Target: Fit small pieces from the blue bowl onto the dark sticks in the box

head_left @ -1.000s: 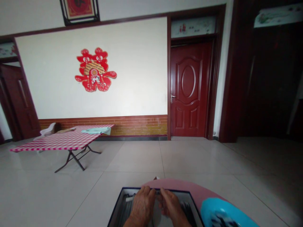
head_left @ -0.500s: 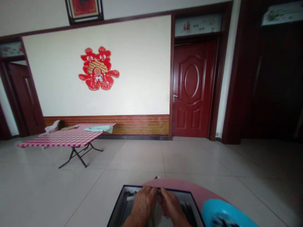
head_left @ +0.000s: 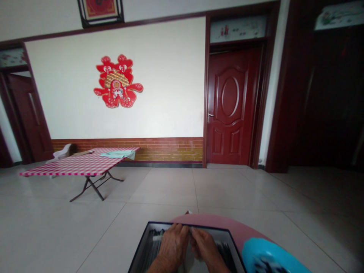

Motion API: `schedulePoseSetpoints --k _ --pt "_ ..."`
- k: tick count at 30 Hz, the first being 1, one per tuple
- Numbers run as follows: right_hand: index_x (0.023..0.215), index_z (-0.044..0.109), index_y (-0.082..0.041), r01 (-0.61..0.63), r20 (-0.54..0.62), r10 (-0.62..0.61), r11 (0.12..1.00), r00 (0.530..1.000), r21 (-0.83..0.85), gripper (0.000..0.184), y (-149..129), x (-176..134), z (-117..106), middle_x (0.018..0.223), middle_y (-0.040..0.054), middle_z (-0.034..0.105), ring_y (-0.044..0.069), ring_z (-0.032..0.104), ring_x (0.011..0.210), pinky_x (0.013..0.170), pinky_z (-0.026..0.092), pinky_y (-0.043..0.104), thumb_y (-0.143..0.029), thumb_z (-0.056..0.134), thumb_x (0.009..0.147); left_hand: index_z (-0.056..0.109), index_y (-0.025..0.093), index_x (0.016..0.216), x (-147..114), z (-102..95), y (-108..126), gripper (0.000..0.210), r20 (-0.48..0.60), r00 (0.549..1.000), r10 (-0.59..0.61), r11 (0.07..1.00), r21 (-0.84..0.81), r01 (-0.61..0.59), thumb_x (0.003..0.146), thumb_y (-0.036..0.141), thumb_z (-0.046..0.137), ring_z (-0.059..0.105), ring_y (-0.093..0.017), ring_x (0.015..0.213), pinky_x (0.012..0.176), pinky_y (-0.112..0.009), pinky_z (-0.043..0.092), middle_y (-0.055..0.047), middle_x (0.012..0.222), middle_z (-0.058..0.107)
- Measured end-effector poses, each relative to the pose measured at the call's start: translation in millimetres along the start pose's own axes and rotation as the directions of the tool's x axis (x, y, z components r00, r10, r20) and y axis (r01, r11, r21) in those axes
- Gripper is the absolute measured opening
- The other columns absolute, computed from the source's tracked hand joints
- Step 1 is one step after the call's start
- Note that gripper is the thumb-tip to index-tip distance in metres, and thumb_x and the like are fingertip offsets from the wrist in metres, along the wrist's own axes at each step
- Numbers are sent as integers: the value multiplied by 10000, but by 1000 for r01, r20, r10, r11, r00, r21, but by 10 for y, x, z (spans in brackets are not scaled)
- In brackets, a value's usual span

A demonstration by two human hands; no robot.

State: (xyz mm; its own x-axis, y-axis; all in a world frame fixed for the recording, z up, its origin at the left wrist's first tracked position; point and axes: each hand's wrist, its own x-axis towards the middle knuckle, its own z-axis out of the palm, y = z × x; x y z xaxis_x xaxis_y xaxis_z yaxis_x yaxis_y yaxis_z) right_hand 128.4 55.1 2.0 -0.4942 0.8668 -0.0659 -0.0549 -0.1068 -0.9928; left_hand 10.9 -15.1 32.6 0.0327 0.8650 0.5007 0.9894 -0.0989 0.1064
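Note:
My left hand (head_left: 173, 244) and my right hand (head_left: 205, 244) meet over a dark-rimmed box (head_left: 231, 239) at the bottom middle of the view. The fingers of both are closed and pinched together near the box's far wall. What lies between the fingertips is too small and hidden to name. Inside the box, dark thin pieces (head_left: 153, 248) stand packed on the left, with a white strip (head_left: 157, 238) across them. More dark thin pieces (head_left: 224, 252) stand at the right. A pale surface shows between my wrists.
The box rests on a round pink table (head_left: 241, 229). Beside it on the right is a blue basin (head_left: 269, 248) with dark and white pieces inside. Farther off stands a folding table (head_left: 82, 165) with a checked cloth. A red door (head_left: 233, 106) is in the far wall.
My right hand's fingers have curled and shifted slightly, with the thumb side lower. My left hand stays almost in place. The box and basin look the same.

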Motion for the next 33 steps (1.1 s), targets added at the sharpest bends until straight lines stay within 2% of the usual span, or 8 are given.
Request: schedulePoseSetpoints --k 3,8,12,16,20,26,30,33 --pt "623 575 -173 39 -13 -39 999 999 -27 446 -8 -4 -9 506 -27 505 96 435 441 416 300 217 -617 558 662 557 219 949 9 8 2 199 -1 1000 1 1000 -9 -1 810 117 458 584 -189 906 767 -285 472 -41 991 639" --pt "809 626 -185 14 19 -15 999 1000 51 388 -66 -37 -20 713 17 616 134 548 626 498 376 214 -536 623 644 570 216 889 -3 29 0 167 29 999 -25 999 34 24 808 119 461 599 -192 841 709 -276 476 -31 902 649" --pt "730 588 -177 -75 18 74 995 997 66 458 -39 -26 -10 576 -11 541 105 479 482 428 306 211 -629 524 679 564 214 922 -13 43 -6 183 -5 1000 -5 1000 31 5 799 119 466 597 -196 852 718 -284 474 -38 931 648" --pt "615 543 -175 20 6 -20 1000 1000 -15 458 13 14 -17 485 -39 474 88 408 416 408 268 222 -629 534 668 557 222 955 -4 40 -15 200 -11 1000 6 1000 8 -6 816 123 452 595 -191 852 711 -284 472 -30 956 644" --pt "664 572 -168 68 17 -68 997 998 -25 411 17 31 -31 531 -28 523 85 434 439 423 298 217 -579 562 679 566 220 881 -5 53 -24 157 -4 1000 -15 1000 2 15 833 137 442 593 -191 822 684 -280 464 -19 901 642" --pt "734 579 -161 -69 26 68 997 997 46 500 -13 -30 -10 591 4 556 97 483 465 412 301 210 -652 490 695 575 210 856 -17 69 -11 144 3 1000 -10 999 35 10 811 127 466 589 -193 805 667 -277 456 -25 873 641" --pt "620 542 -167 47 10 -47 998 999 -31 418 -66 -78 -7 497 -35 480 83 415 427 410 277 216 -578 538 693 575 214 911 -12 59 2 191 1 1000 19 998 55 -19 807 108 456 584 -185 827 690 -272 452 -30 919 638" --pt "685 575 -168 78 -8 -78 997 997 -13 303 -116 -82 -21 529 -37 499 93 437 472 441 309 218 -469 550 710 576 219 872 -12 77 -12 166 -6 1000 5 997 79 -5 803 118 463 580 -192 807 705 -291 451 -24 875 634"
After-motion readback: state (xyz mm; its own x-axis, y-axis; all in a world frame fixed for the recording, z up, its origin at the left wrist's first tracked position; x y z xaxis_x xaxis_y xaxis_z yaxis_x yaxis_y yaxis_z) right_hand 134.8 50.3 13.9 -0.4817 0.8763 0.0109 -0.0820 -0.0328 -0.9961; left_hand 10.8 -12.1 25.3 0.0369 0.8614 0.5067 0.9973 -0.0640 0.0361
